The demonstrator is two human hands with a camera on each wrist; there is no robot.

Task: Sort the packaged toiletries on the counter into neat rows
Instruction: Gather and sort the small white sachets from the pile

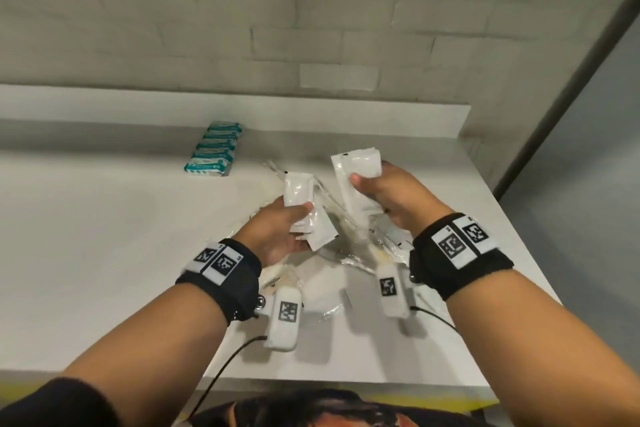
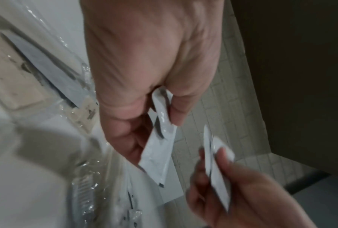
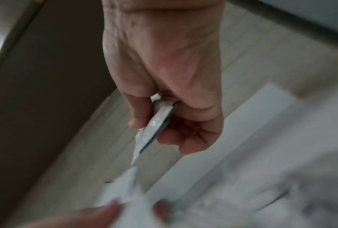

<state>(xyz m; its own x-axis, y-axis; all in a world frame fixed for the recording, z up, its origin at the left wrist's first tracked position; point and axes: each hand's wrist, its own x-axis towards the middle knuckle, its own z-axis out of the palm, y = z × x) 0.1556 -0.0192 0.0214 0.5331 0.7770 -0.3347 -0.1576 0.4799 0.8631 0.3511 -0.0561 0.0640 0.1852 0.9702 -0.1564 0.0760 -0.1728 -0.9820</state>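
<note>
Both hands are raised above the white counter (image 1: 104,218). My left hand (image 1: 280,229) grips a few flat white sachets (image 1: 298,191), thumb on top; they show edge-on in the left wrist view as the white sachets (image 2: 160,148). My right hand (image 1: 388,198) grips a small stack of white sachets (image 1: 358,177), seen edge-on in the right wrist view as the stack (image 3: 154,128). Under the hands lies a loose heap of clear-wrapped toiletries (image 1: 349,246). A neat row of teal-and-white packets (image 1: 214,149) lies at the back left.
A low white ledge (image 1: 242,104) and a pale brick wall (image 1: 277,17) close off the back. The counter's right edge (image 1: 512,218) drops off beside a grey wall. Cables (image 1: 221,374) trail from the wrist cameras over the front edge.
</note>
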